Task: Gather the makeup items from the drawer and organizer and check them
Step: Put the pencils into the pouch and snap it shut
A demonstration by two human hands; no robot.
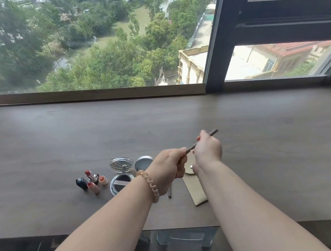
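Both hands hold one slim grey makeup pencil up over the desk, and the step in hand looks to be checking it, perhaps pulling off or twisting its cap. To do that well, the left hand should keep its fist closed firm on the lower end while the right hand works the upper part with a light, straight pull along the pencil's line, so the tip does not snap or smear (whether the cap is already off, I cannot tell). The left hand is clenched around the near end of the pencil; the right hand pinches it further up with thumb and fingers, its far tip poking out past the knuckles towards the window. The pencil slants up and away, clear of the desk, and passes through both grips with only a short stretch bare between them. Below the hands lies a tan pouch with its flap open, and just left of it a second thin pencil. Further left sit an open round compact, a round tin and a cluster of lipsticks, well apart from the fingers.
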